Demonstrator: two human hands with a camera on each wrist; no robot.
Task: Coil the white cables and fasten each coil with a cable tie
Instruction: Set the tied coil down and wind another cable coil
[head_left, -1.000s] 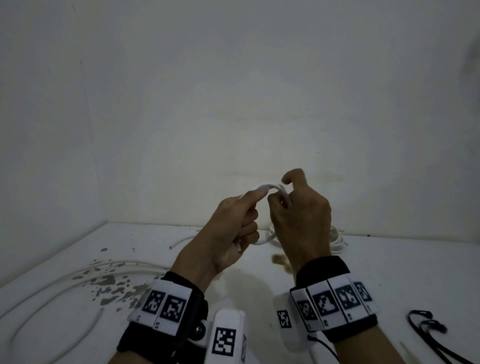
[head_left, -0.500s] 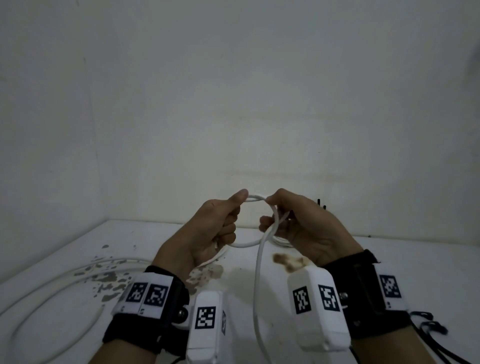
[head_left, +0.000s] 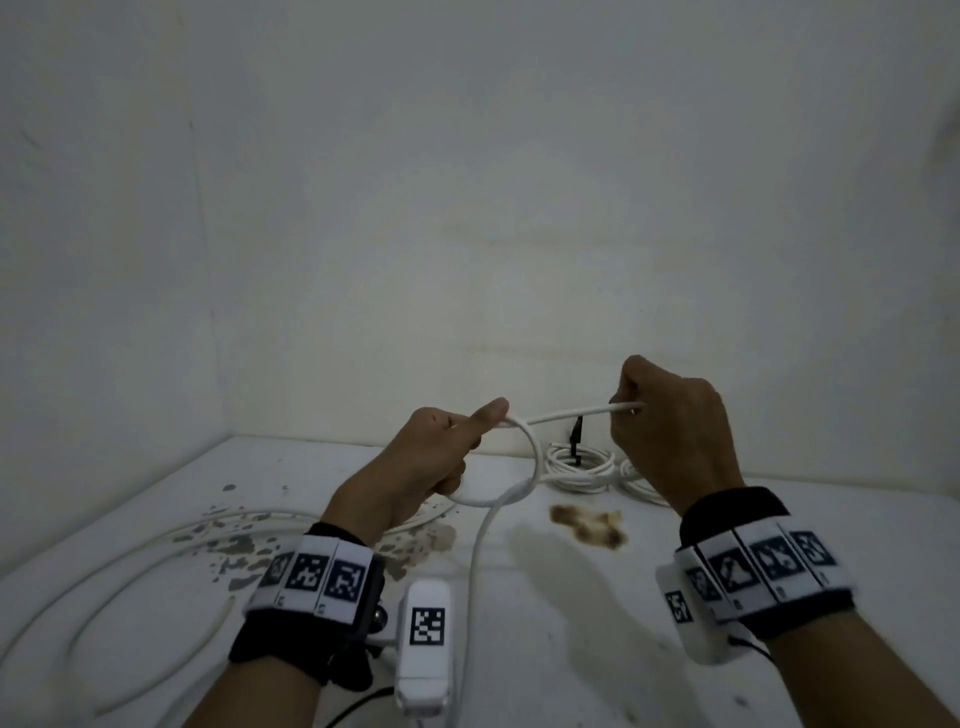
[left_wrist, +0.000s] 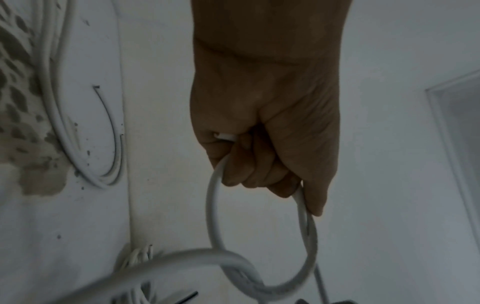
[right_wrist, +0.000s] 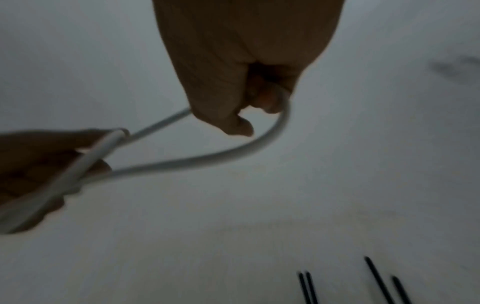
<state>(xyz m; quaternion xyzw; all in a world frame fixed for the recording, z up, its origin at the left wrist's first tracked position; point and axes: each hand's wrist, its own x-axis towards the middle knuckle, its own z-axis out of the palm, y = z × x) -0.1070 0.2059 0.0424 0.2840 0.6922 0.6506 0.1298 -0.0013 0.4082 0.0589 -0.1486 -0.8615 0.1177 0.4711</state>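
Both hands are raised above the white surface (head_left: 779, 597) with a white cable (head_left: 571, 414) stretched between them. The left hand (head_left: 431, 462) has its fingers curled round a small loop of cable (left_wrist: 262, 242), with the thumb laid along the top of the loop where the strand crosses itself; in the left wrist view we see the cable enter the fist at the little-finger side and leave it beneath the thumb. The right hand (head_left: 670, 431) is clenched on the cable a short way along from that loop and stands higher than the left hand and well apart from it. In the right wrist view the cable (right_wrist: 259, 144) bends out of the fist (right_wrist: 241, 67) and runs back toward the left hand (right_wrist: 39, 170). From the bottom of the loop the free length (head_left: 475, 582) drops to the surface between the two wrists.

Behind the loop, near the back wall, lies a finished coil of white cable (head_left: 576, 467) with a black cable tie (head_left: 575, 441) standing up from it. To the left of the left hand more loose white cable (head_left: 130, 587) lies in wide arcs over a patch of chipped paint (head_left: 234, 545). A brown stain (head_left: 587, 525) marks the surface just in front of the finished coil. We see blurred black cable ties (right_wrist: 376, 279) on the surface below the right hand.
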